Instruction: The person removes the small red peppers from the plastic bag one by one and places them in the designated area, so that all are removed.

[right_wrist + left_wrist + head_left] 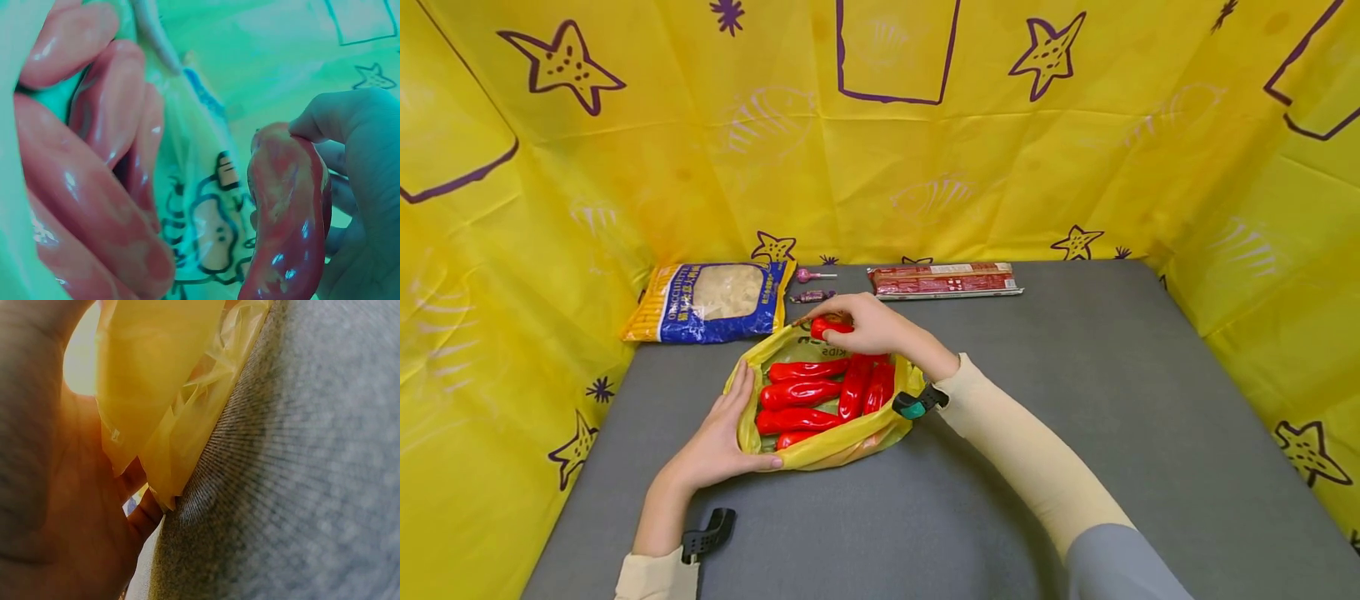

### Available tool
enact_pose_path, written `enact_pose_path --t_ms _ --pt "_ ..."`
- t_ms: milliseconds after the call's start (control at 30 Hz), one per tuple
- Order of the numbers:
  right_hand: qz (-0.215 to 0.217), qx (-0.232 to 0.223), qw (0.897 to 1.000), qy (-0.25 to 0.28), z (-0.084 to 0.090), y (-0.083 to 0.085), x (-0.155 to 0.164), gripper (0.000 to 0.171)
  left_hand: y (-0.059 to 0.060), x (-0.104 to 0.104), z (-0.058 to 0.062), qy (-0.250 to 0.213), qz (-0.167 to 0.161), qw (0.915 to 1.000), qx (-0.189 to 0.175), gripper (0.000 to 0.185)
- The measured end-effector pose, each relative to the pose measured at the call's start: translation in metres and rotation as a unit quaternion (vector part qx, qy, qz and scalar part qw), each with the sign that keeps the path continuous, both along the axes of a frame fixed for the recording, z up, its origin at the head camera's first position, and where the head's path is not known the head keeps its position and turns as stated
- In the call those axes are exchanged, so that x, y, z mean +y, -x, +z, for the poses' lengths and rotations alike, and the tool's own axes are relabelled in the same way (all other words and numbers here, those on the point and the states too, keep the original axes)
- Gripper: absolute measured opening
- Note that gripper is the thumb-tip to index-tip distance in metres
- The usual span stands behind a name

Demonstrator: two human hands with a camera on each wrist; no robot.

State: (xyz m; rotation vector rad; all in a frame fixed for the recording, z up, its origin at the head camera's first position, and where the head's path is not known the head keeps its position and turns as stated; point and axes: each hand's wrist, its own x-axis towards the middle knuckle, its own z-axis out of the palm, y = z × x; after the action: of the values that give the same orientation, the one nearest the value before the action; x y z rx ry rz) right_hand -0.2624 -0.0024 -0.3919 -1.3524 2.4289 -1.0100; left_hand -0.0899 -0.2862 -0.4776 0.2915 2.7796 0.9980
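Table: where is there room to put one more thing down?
The gray table is bare on the whole right side, past the right hand, and in front of the yellow bag. It is crowded at the back left: blue snack packet, lollipop, red packet.

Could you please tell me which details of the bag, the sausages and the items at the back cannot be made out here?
- Head view: the right hand covers most of the red sausage it grips.
- Head view: the yellow bag rim hides how many sausages lie beneath.
- Head view: print on the flat red packet is too small.
- Left wrist view: the left hand and bag fill the frame, blurred.
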Motion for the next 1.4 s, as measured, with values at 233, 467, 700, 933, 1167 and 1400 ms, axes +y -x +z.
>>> enact_pose_path --t_ms 233,467,700,933,1167,1400 --pt "-0.028 0.006 0.999 0.035 0.006 -0.005 0.018 0.039 0.0 0.001 0.003 0.002 0.004 0.9998 0.019 0.149" --pt "-0.078 0.0 0.994 0.075 0.01 -0.01 0.04 0.038 0.0 0.002 0.005 0.009 0.034 0.9993 0.007 0.152" --pt "-0.105 0.012 0.988 0.117 0.01 -0.01 0.063 0.038 0.002 0.003 0.005 0.01 0.048 0.9988 0.005 0.149" --pt "-0.152 0.01 0.98 0.132 0.005 -0.011 0.082 0.04 0.001 0.003 0.004 0.028 0.047 0.9985 0.006 0.148" --pt "-0.225 0.0 0.962 0.153 -0.006 -0.01 0.104 0.042 0.002 0.003 0.003 0.028 0.043 0.9987 -0.002 0.149" --pt "-0.315 -0.007 0.936 0.158 -0.027 -0.009 0.13 0.042 0.001 0.004 0.004 0.036 0.042 0.9984 -0.012 0.15"
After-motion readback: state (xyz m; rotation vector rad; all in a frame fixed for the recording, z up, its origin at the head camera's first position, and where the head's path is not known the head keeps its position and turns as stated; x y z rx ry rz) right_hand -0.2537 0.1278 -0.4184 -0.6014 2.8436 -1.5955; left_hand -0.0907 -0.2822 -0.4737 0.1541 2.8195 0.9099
